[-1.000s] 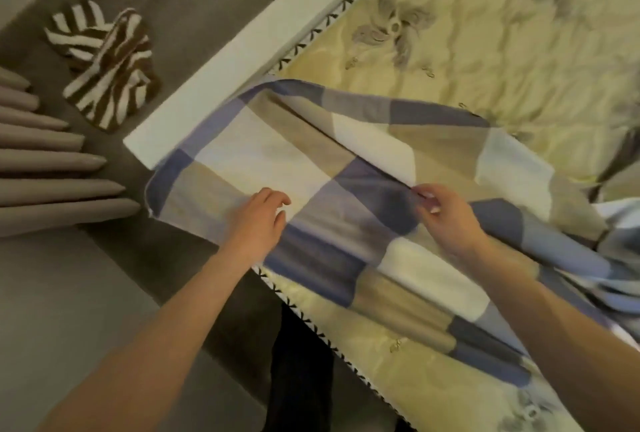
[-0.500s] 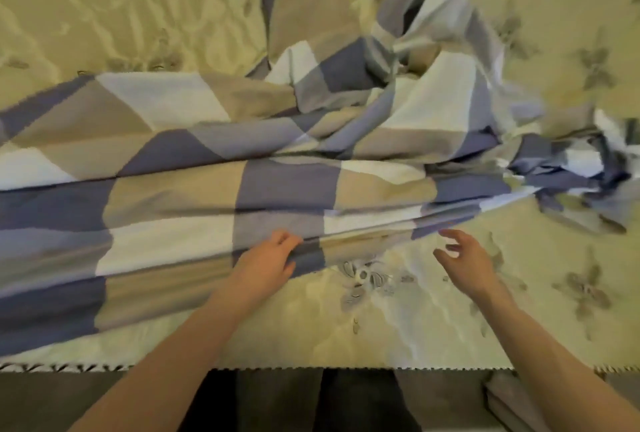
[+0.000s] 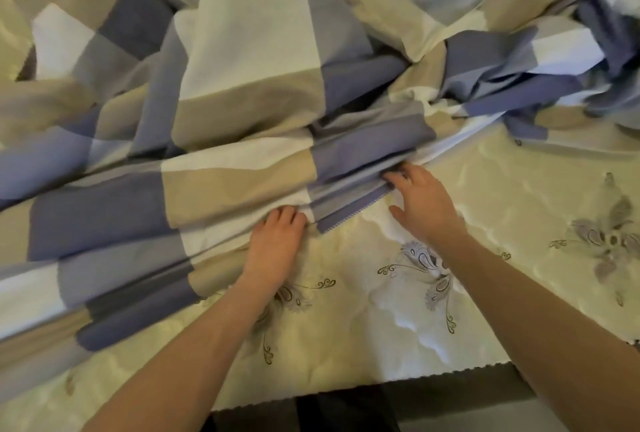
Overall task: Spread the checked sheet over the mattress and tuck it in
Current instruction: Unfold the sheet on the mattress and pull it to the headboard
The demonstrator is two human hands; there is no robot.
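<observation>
The checked sheet (image 3: 242, 119), in blue, beige and white squares, lies bunched in folds across the far and left part of the cream quilted mattress (image 3: 381, 338). My left hand (image 3: 277, 244) lies at the sheet's near edge with its fingertips curled into a white fold. My right hand (image 3: 422, 206) reaches to the blue hemmed edge beside it, fingertips tucked under the fold, thumb spread toward the mattress. Whether the right fingers have closed on the cloth is hidden by the fold.
The mattress's near edge (image 3: 450, 374), trimmed with a dark zigzag band, runs along the bottom; below it is dark floor (image 3: 346, 411). Grey flower patterns (image 3: 609, 241) mark the bare mattress on the right.
The view has moved closer over the bed. My right hand went from hovering free above the mattress to the sheet's blue edge. My left hand stays at the sheet's near edge.
</observation>
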